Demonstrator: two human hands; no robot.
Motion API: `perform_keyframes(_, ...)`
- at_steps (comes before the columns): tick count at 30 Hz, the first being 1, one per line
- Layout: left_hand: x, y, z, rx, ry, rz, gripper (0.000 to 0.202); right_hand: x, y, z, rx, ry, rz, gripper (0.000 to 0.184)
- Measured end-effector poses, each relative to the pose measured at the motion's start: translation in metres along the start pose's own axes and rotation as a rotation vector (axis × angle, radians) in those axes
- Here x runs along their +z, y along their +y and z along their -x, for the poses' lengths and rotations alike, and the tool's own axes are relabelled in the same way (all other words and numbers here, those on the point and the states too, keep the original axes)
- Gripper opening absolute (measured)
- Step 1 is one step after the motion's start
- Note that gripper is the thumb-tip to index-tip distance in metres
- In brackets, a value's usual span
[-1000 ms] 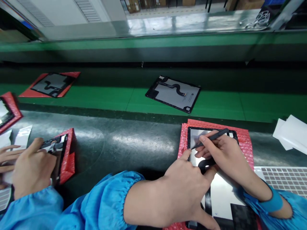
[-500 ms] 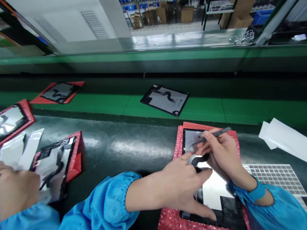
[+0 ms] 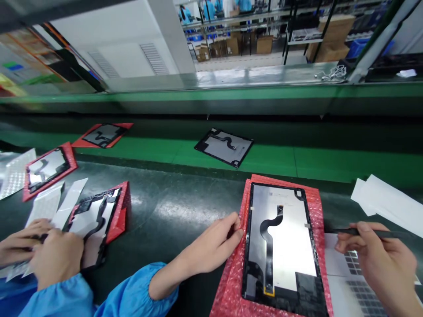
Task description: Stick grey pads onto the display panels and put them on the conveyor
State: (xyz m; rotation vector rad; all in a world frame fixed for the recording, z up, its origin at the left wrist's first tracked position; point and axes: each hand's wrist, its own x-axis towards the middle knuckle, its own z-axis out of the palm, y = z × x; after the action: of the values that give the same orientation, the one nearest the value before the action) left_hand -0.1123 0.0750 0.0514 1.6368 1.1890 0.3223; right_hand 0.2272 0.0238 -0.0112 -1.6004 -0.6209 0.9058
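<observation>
A display panel [image 3: 291,251] lies back-up on red bubble wrap [image 3: 231,277] in front of me, with a black flex cable [image 3: 270,233] curving down its silver back. My left hand [image 3: 214,244] is at the wrap's left edge, thumb on top and fingers curled against it. My right hand [image 3: 380,259] is off to the right of the panel, closed on a thin black tool [image 3: 340,230] that points left. It hovers over a gridded sticker sheet [image 3: 343,281].
A green conveyor belt [image 3: 313,160] runs behind, carrying a bare panel [image 3: 224,147] and a red-wrapped one [image 3: 104,134]. White sheets [image 3: 383,200] lie at the right. At the left a co-worker's hands [image 3: 56,255] work by a panel [image 3: 95,215]; another panel [image 3: 48,167] lies beyond.
Both my hands have left the panel's back. The left slid to the wrap's left edge, the right carried the tool rightward over the sticker sheet. The flex cable now lies uncovered.
</observation>
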Motion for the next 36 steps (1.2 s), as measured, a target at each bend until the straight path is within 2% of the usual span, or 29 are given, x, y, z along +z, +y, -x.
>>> perform_keyframes(3,0.008,0.006,-0.007,0.022,0.041,0.184,0.035,-0.001,0.008,-0.004,0.003,-0.008,-0.035,0.048)
perform_keyframes(6,0.016,0.003,-0.023,0.003,0.04,0.348,0.039,-0.001,0.012,-0.007,0.026,-0.036,-0.064,0.05)
perform_keyframes(10,0.024,-0.008,-0.038,-0.027,0.063,0.462,0.073,0.003,0.015,-0.006,0.077,-0.059,-0.08,0.055)
perform_keyframes(12,0.025,-0.011,-0.04,-0.03,0.092,0.485,0.081,0.006,0.014,-0.004,0.082,-0.073,-0.07,0.057)
perform_keyframes(16,0.025,-0.009,-0.042,-0.034,0.137,0.449,0.06,0.012,0.009,0.0,0.068,-0.085,-0.062,0.06)
perform_keyframes(21,0.025,-0.006,-0.049,-0.047,0.14,0.395,0.053,0.01,0.009,-0.001,0.067,-0.115,-0.067,0.062)
perform_keyframes(24,0.023,-0.002,-0.05,-0.004,0.143,0.325,0.05,0.009,0.012,-0.003,0.049,-0.13,-0.046,0.062)
perform_keyframes(28,0.018,0.013,-0.044,0.078,0.252,0.216,0.04,0.008,0.014,-0.003,0.045,-0.117,-0.046,0.058)
perform_keyframes(31,0.017,0.024,-0.041,0.109,0.312,0.221,0.036,0.008,0.016,-0.002,0.035,-0.116,-0.079,0.058)
perform_keyframes(34,0.019,0.028,-0.046,0.08,0.204,0.337,0.035,0.007,0.018,-0.002,0.031,-0.116,-0.118,0.056)
perform_keyframes(36,0.021,0.026,-0.055,0.055,0.121,0.417,0.045,0.006,0.02,-0.002,0.03,-0.091,-0.162,0.053)
